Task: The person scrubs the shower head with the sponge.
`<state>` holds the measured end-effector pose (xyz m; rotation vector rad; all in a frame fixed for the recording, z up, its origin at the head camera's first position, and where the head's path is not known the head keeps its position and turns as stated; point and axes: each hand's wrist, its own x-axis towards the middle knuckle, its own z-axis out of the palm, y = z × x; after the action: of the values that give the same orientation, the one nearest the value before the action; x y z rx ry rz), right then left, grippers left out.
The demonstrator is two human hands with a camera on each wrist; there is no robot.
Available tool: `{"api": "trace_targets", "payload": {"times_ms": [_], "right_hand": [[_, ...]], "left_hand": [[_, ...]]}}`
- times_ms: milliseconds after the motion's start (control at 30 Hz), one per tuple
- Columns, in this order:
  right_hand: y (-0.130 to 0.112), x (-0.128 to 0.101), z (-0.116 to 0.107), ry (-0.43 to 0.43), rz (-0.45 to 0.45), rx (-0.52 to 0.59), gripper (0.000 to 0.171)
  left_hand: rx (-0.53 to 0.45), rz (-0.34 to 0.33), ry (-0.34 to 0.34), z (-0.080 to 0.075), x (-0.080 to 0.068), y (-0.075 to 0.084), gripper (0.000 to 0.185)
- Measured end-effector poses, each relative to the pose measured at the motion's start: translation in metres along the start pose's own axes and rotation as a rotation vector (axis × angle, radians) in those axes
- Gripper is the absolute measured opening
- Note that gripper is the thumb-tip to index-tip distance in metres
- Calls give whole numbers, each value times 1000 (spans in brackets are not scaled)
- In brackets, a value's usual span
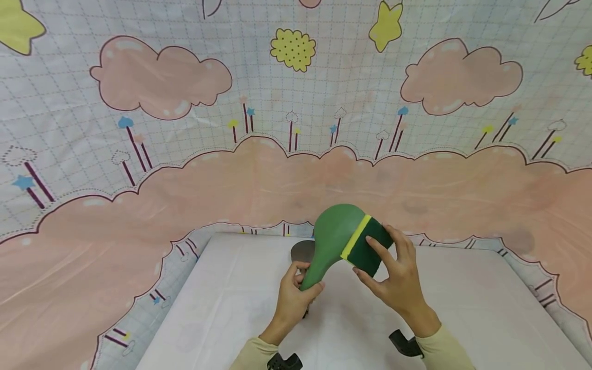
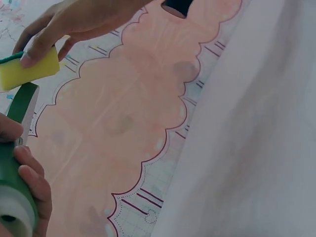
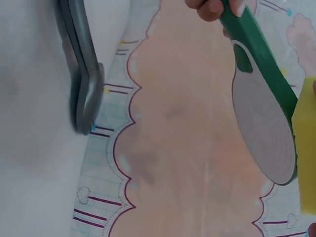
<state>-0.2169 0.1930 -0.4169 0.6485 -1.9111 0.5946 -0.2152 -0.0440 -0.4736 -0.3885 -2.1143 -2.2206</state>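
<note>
My left hand (image 1: 296, 295) holds the narrow handle of a green paddle-shaped thing (image 1: 335, 231). Its round head is raised above the table, and a pale flat face shows on its other side in the right wrist view. With thumb and fingers my right hand (image 1: 398, 277) grips a sponge (image 1: 365, 246), dark green on one side and yellow on the other, against the edge of the round head. In the left wrist view, the sponge (image 2: 29, 71) meets the green rim (image 2: 23, 101); the handle's end has a pale hollow opening. The paddle's exact kind is unclear.
Behind the left hand lies a dark grey round-headed thing (image 1: 301, 251) on the white table (image 1: 231, 308), partly hidden; its long dark side (image 3: 84, 74) shows in the right wrist view. A printed cloth (image 1: 222, 190) with clouds and stars hangs behind the table. Dark devices sit at both wrists.
</note>
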Motion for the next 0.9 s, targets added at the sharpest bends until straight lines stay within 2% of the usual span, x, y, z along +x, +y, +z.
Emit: {"api": "trace_targets", "payload": {"times_ms": [300,500,633,767,900], "right_hand": [[-7,-4,6,17,-18,-12,63],[-12,-7,9,1,-26,-3,62],[-14,-7,10,-9,-37,-4,61],[-13,-6,9,-16,-47,-11,62],[-12,-4,7,-17,-53,-19,63]], "left_hand": [[-155,-76,-74,5,-2,6,48],[-149,-129,-92,5,-1,7,54],[-160,-160,-78,4,0,6,47],[-156,-156,-59,3,1,2,43],[-110,-127,-39,0,1,0,45]]}}
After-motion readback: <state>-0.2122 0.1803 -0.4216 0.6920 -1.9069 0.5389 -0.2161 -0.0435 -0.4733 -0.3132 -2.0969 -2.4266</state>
